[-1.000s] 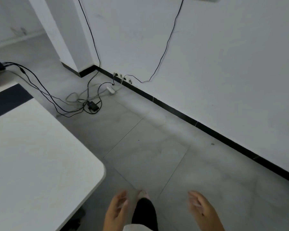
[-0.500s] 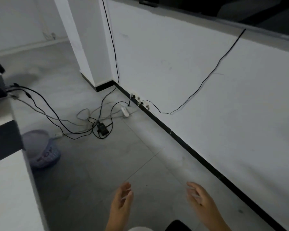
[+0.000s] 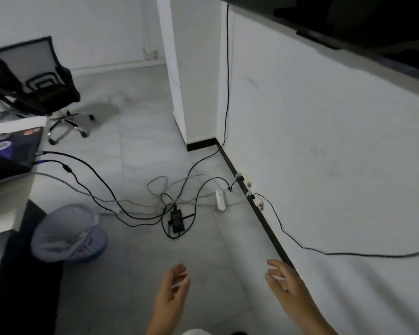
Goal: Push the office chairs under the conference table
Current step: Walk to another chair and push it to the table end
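A black mesh-backed office chair point(image 3: 41, 78) on a chrome wheeled base point(image 3: 69, 124) stands at the far left, by the far end of the white conference table point(image 3: 7, 206). My left hand point(image 3: 172, 293) and my right hand point(image 3: 286, 288) hover low in front of me over the grey floor, fingers relaxed and holding nothing. Both hands are far from the chair.
A tangle of cables point(image 3: 136, 197), a black power adapter point(image 3: 177, 217) and a white power strip point(image 3: 220, 199) lie on the floor by the wall sockets. A lavender waste basket point(image 3: 68, 233) stands beside the table. A laptop point(image 3: 10, 151) sits on the table. A white pillar point(image 3: 179, 68) juts out.
The view has swung up and left: the office chair, laptop and waste basket have come into sight, and the table has slid to the left edge. Both hands stay empty.
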A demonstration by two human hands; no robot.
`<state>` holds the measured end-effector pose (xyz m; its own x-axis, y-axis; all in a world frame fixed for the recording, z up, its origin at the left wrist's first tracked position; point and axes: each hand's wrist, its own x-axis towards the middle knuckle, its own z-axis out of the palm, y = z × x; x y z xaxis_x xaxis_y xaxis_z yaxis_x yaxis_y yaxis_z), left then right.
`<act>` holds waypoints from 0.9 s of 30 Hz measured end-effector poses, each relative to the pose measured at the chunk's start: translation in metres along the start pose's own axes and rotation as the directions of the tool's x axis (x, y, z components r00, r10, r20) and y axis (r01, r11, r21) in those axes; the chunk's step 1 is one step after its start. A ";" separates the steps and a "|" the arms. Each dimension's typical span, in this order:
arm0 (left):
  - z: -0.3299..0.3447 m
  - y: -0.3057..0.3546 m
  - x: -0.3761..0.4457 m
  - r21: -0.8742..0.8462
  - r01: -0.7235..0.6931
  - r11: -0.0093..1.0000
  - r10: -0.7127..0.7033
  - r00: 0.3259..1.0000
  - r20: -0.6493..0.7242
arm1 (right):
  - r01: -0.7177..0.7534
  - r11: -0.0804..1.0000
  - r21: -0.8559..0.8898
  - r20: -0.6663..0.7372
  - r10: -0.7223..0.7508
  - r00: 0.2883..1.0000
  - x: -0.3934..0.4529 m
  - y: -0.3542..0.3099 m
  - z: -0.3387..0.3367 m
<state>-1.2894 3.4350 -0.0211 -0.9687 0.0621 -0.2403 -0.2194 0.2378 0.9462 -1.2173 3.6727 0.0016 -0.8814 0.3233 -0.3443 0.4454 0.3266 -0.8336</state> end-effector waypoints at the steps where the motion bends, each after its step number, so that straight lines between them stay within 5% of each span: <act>1: 0.001 0.004 0.017 -0.002 0.010 1.000 -0.010 1.000 -0.024 | -0.002 1.000 -0.017 0.044 0.003 0.999 0.022 -0.011 -0.003; 9: -0.014 0.011 0.174 -0.120 0.192 0.974 -0.220 0.926 -0.305 | -0.032 0.997 -0.077 0.175 0.045 0.984 0.219 -0.070 0.030; 21: -0.076 0.108 0.481 -0.197 0.147 0.969 -0.202 0.933 -0.297 | 0.066 0.998 -0.009 0.328 -0.059 0.943 0.507 -0.263 0.105; 25: -0.077 0.096 0.559 -0.246 0.194 0.950 -0.282 0.870 -0.405 | 0.107 0.994 -0.011 0.261 -0.100 0.960 0.600 -0.309 0.131; 27: -0.087 0.098 0.610 -0.268 0.195 0.944 -0.304 0.832 -0.464 | 0.104 0.992 -0.071 0.337 -0.074 0.939 0.653 -0.331 0.150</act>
<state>-1.9118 3.4123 -0.0557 -0.7933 -0.4699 -0.3870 -0.4274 -0.0229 0.9038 -1.9642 3.6425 -0.0123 -0.9134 -0.0203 -0.4066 0.3610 0.4212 -0.8320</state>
